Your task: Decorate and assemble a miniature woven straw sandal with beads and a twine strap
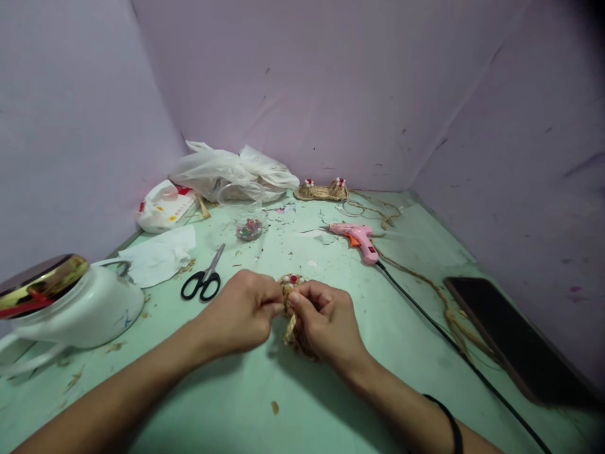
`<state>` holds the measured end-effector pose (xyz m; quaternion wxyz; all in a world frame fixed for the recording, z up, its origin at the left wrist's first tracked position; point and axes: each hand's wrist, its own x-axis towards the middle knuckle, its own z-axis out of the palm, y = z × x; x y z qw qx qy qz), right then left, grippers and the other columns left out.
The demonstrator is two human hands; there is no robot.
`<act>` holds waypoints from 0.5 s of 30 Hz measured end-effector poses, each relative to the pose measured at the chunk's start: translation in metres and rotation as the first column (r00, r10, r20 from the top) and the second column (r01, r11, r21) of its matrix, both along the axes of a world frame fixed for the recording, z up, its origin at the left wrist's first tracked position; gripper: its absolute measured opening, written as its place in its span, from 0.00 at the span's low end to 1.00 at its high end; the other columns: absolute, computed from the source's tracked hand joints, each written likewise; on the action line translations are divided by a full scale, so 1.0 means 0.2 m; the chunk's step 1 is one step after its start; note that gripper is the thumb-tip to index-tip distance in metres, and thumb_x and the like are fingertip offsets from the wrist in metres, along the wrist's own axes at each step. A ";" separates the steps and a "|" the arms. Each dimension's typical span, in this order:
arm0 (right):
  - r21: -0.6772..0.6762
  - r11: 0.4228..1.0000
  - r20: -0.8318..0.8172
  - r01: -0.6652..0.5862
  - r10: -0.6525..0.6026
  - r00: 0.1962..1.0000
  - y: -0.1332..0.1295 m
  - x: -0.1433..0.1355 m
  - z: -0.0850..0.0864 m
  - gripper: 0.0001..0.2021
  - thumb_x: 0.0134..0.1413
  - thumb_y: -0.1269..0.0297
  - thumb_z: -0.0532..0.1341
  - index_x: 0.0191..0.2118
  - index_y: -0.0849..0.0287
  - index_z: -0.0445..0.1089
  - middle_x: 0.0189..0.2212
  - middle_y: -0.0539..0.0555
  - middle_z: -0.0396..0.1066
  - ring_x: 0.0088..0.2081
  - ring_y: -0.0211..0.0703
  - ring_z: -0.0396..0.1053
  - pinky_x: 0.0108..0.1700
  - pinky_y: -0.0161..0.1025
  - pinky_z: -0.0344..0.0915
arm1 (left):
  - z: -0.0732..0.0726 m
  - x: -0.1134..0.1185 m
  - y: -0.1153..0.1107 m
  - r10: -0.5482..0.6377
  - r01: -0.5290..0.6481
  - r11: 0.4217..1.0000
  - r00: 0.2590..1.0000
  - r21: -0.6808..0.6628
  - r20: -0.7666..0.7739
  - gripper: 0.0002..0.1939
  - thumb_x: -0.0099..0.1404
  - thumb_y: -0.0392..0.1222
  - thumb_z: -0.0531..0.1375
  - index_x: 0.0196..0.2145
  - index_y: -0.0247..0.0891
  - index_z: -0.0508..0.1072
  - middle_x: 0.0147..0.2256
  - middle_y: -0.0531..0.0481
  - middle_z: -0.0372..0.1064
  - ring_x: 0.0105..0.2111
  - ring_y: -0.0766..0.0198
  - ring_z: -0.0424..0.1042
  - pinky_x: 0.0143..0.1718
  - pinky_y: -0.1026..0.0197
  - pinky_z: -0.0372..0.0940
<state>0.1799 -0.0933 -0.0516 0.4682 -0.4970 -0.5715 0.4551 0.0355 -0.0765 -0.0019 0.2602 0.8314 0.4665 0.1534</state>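
Between my two hands is a small braided craft piece of tan jute or straw [293,279], with red and white beads on its far end. My left hand [243,310] is closed, pinching its left edge between thumb and bent fingers. From the other side, my right hand [331,320] grips it with thumb and forefinger. A short loose tan strip [290,330] hangs down between the hands. Much of the piece is covered by my fingers, and its lower part shows under my right hand.
Scissors [207,277] lie left of my hands, near a white lidded pot [101,309]. A pink glue gun [357,236] with a black cord rests at right, beside jute strands and a phone [510,334]. Behind are a bead container [249,229], plastic bag [236,170] and beaded jute piece [321,192].
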 end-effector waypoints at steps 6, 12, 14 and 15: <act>0.169 0.976 0.282 -0.141 0.089 0.955 -0.01 0.00 -0.02 0.08 0.44 0.74 0.55 0.19 0.59 0.65 0.16 0.48 0.62 0.19 0.35 0.58 0.22 0.33 0.53 | 0.06 0.01 -0.04 -0.306 0.319 0.925 0.948 0.208 -0.091 0.10 0.45 0.26 0.51 0.22 0.35 0.69 0.20 0.53 0.60 0.20 0.69 0.56 0.21 0.66 0.49; 0.196 0.951 0.213 -0.238 0.195 0.957 -0.04 0.01 0.02 0.10 0.50 0.68 0.55 0.21 0.59 0.65 0.15 0.48 0.62 0.18 0.34 0.59 0.22 0.33 0.56 | 0.01 -0.02 0.11 -0.110 0.128 0.981 0.986 -0.144 0.128 0.08 0.52 0.34 0.52 0.18 0.34 0.65 0.18 0.54 0.57 0.21 0.70 0.57 0.23 0.66 0.53; 0.142 0.976 0.148 -0.163 0.142 0.979 -0.04 0.00 0.00 0.10 0.50 0.67 0.55 0.20 0.59 0.64 0.13 0.47 0.61 0.16 0.33 0.58 0.21 0.33 0.56 | -0.04 -0.03 0.11 -0.023 0.064 0.961 0.988 -0.270 0.154 0.08 0.52 0.35 0.52 0.18 0.34 0.63 0.17 0.56 0.54 0.19 0.71 0.54 0.21 0.67 0.51; 0.103 0.988 0.117 -0.113 0.101 0.988 -0.04 0.00 0.00 0.10 0.50 0.67 0.55 0.20 0.59 0.64 0.13 0.47 0.61 0.16 0.33 0.58 0.20 0.32 0.55 | -0.06 -0.03 0.10 0.018 0.024 0.957 0.990 -0.288 0.143 0.08 0.52 0.35 0.52 0.18 0.34 0.63 0.16 0.57 0.53 0.19 0.71 0.53 0.21 0.68 0.50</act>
